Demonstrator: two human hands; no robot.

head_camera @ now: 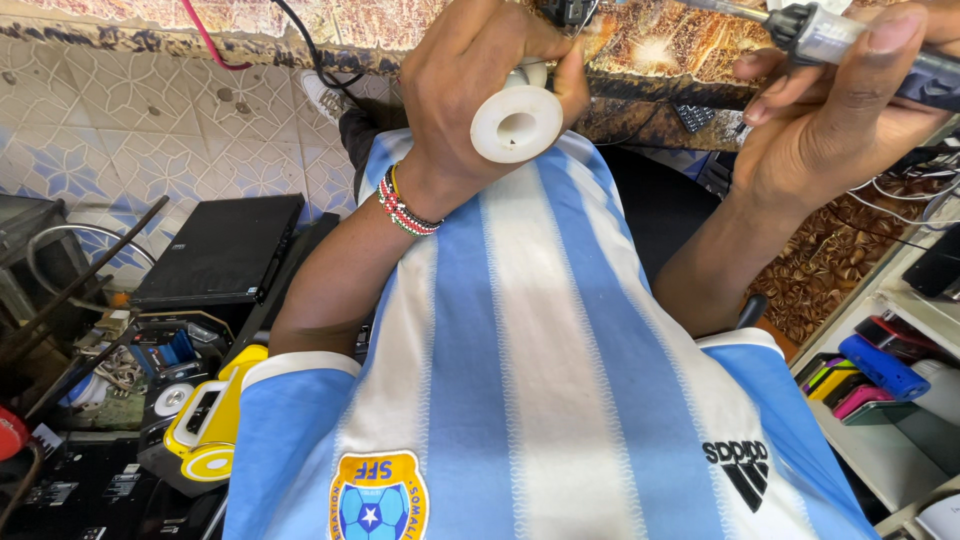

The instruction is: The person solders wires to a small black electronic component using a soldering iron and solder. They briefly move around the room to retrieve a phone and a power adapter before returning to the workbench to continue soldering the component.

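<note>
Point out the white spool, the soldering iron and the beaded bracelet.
white spool (517, 124): head view, on its round end flange.
soldering iron (830, 38): head view, on its grey barrel.
beaded bracelet (403, 210): head view, on the beads.

One head-worn camera looks steeply down, close over the wearer's striped shirt (520, 380) and raised hands.

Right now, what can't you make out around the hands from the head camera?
- Spool wire: left hand covers it.
- Soldering iron tip: cut off by the top edge.
- Piece being worked on: out of frame above.
- Right hand fingertips: partly hidden behind the iron.
- Bench top: blurred, glare.
</note>
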